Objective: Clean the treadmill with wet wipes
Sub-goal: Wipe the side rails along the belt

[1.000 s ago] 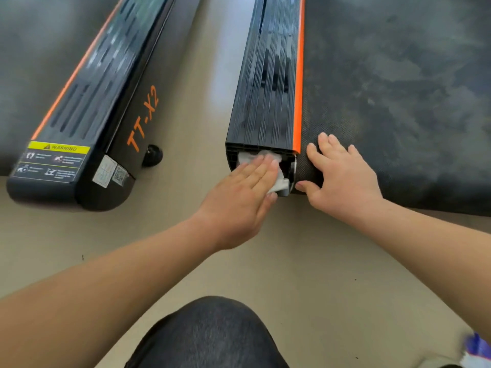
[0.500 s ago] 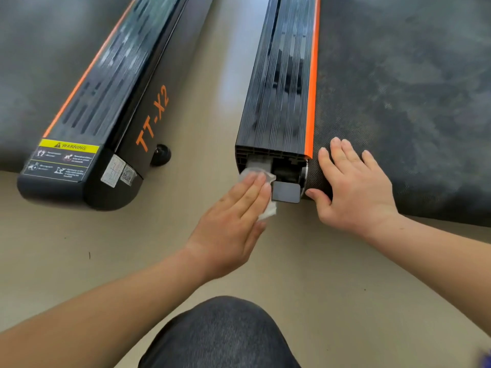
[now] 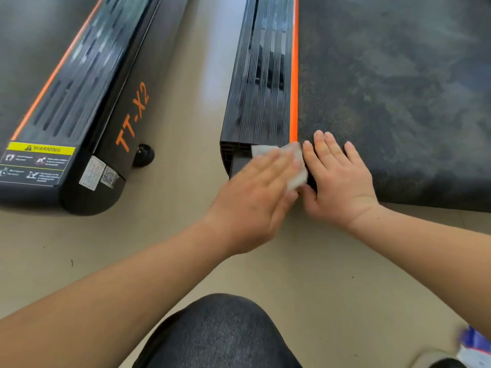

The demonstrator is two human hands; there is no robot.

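Treadmill, standing on the floor, has its near side-rail end cleaned as the left hand presses a wet wipe there with straight fingers, while the right hand, fingers spread, apparently braces on the belt.

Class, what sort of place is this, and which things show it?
Probably a gym or fitness room: the left treadmill, with a yellow warning label, lies beside the right treadmill on a smooth floor.

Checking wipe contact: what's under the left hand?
A white wet wipe, pressed flat by the left hand against the end of the side rail. Its edges show past the fingers; its middle and most of the rail's end face are covered.
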